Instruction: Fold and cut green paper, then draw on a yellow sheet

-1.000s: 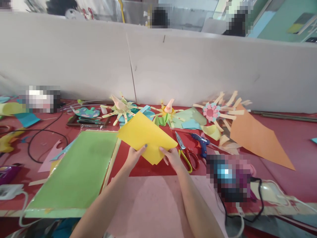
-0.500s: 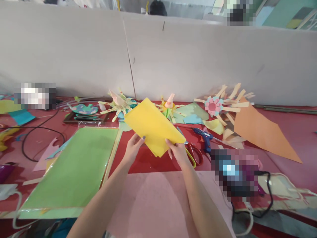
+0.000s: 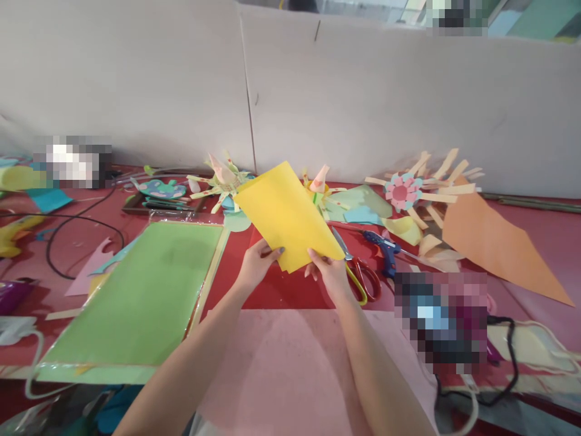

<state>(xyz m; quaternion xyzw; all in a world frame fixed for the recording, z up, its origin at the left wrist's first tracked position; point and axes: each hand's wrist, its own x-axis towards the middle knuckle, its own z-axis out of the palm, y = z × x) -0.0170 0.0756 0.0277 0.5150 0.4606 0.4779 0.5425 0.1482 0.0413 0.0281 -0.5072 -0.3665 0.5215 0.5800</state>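
Note:
A folded sheet of yellow paper (image 3: 290, 215) is held up tilted over the red table, its layers slightly offset at the lower edge. My left hand (image 3: 258, 263) pinches its lower left edge, thumb on top. At the lower right, my right hand (image 3: 329, 272) grips the sheet with the thumb on the front and fingers behind. Just right of that hand lie scissors (image 3: 363, 281) with red and yellow handles, partly covered by the paper. Beyond them is a blue glue gun (image 3: 385, 249).
A plastic-wrapped pack of green paper (image 3: 140, 290) lies on the left. Along the back are paper figures with strips, including a pink paper flower (image 3: 400, 192), and a tray (image 3: 138, 206) of tools. Orange paper (image 3: 503, 245) lies right. A white cable (image 3: 39, 357) hangs at left.
The view has shifted slightly, so the table things sit a little further right. Both hands keep their hold on the yellow paper, which is now angled a bit more upright.

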